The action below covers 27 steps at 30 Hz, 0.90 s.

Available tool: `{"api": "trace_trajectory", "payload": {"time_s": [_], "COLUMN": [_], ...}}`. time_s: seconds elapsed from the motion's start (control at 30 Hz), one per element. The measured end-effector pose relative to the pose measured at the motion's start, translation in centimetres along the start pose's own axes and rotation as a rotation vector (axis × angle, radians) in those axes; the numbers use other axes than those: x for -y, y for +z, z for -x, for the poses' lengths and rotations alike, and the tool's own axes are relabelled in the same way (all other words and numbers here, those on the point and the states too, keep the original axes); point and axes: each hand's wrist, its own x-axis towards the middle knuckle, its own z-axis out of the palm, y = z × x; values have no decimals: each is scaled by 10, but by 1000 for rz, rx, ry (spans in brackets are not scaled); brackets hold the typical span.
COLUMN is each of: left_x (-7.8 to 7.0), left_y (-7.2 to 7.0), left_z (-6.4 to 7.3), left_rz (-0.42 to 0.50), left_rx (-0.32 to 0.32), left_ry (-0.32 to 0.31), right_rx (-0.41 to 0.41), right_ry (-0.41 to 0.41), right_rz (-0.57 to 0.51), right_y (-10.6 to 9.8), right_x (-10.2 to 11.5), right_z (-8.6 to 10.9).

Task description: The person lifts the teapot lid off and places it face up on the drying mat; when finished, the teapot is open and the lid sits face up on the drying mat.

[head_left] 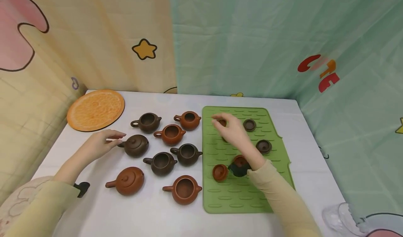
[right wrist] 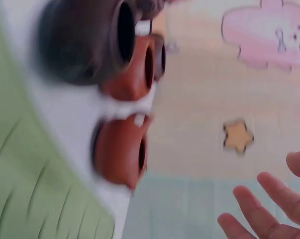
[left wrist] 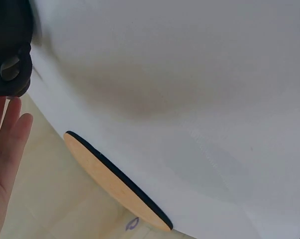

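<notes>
My left hand (head_left: 104, 144) is beside a lidded dark brown teapot (head_left: 136, 146), its fingertips at the handle. In the left wrist view its straight fingers (left wrist: 9, 124) reach the loop handle (left wrist: 11, 69) from below; whether they touch cannot be told. Over the green mat (head_left: 217, 198) hovers my right hand (head_left: 231, 128), fingers relaxed, with nothing visible in them. Under it a red-brown lid (head_left: 222, 122) is partly hidden. Two dark lids (head_left: 249, 125) lie to its right. A red lid (head_left: 220, 173) and another reddish lid (head_left: 240, 160) lie nearer, by the right forearm.
Several lidless teapots stand between the hands, among them a dark one (head_left: 162, 164) and a red one (head_left: 184, 190). A lidded red teapot (head_left: 127, 181) is at front left. An orange round board (head_left: 96, 109) lies at back left. Curtains (head_left: 239, 41) enclose the table.
</notes>
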Motion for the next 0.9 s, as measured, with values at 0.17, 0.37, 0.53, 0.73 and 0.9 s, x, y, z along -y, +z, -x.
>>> {"api": "trace_trajectory", "payload": {"time_s": [0.17, 0.37, 0.53, 0.73, 0.9], "left_x": [3, 7, 10, 10, 8], "left_y": [7, 15, 18, 16, 13], "left_z": [-5, -5, -2, -3, -5], "left_rz": [8, 20, 17, 0, -7], "left_rx": [11, 0, -21, -40, -25], "left_ry": [7, -17, -16, 24, 14], "right_rx": [155, 314, 411, 451, 427], "right_ry": [-123, -197, -225, -243, -259], "right_rz": [-48, 28, 110, 282, 434], "right_y": [50, 113, 158, 191, 204], "right_x": [42, 78, 98, 113, 118], "right_z": [-31, -56, -66, -75, -77]}}
